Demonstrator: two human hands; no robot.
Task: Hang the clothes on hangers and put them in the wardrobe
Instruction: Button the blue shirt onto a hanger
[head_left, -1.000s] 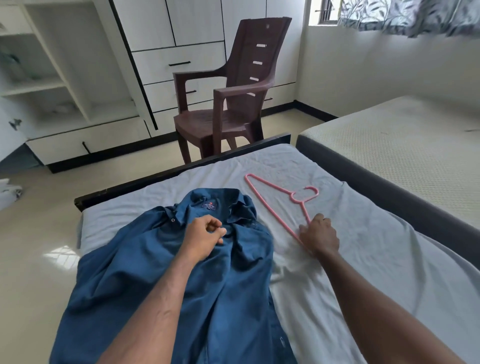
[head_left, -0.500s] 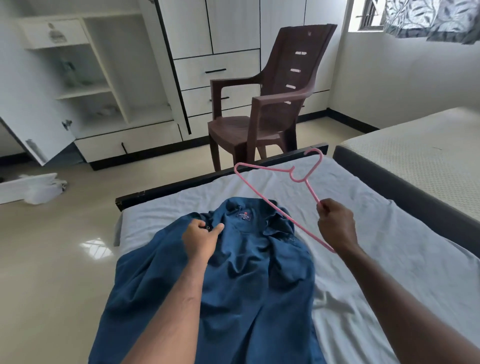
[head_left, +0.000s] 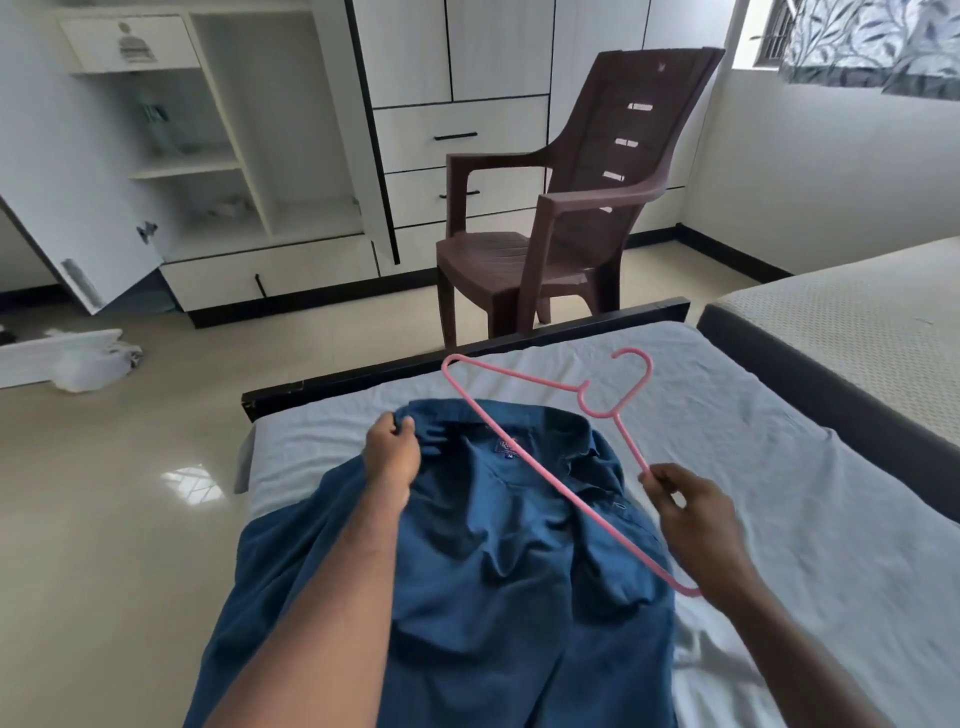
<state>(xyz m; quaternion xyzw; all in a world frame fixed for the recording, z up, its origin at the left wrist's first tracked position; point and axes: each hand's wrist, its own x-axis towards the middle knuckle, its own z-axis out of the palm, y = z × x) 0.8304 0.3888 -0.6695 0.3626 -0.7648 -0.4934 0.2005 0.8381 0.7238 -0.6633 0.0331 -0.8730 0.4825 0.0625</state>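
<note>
Lying collar-up on the bed (head_left: 779, 467), the blue shirt (head_left: 493, 571) served as the reference item; its lower part ran off the bottom of the view and its left side overhung the mattress edge.

- Left hand (head_left: 392, 452): at the shirt's left shoulder, fingers curled, pinching a fold of cloth beside the collar.
- Right hand (head_left: 691, 525): just right of the shirt, fingers closed round one sloping arm of the pink hanger (head_left: 545, 467), held tilted over the collar, hook pointing away.
- Handling, judged: shirt soft, light and limp, likely to sag and bunch; best taken at the collar or shoulder seam. Hanger thin, light and stiff, probably smooth plastic; best held near the neck under the hook when feeding an end into the shoulder.
- Beyond the shirt: bare sheet, then the dark footboard (head_left: 467, 358), an edge the hanger could catch.
- Right of the shirt: a second mattress (head_left: 857, 322), close alongside.
- Past the footboard: a brown plastic chair (head_left: 561, 218), narrowing the direct path.
- Farthest: the wardrobe (head_left: 270, 156), door swung open at left, open floor before it; white items (head_left: 78, 358) lay on the floor to the left.
</note>
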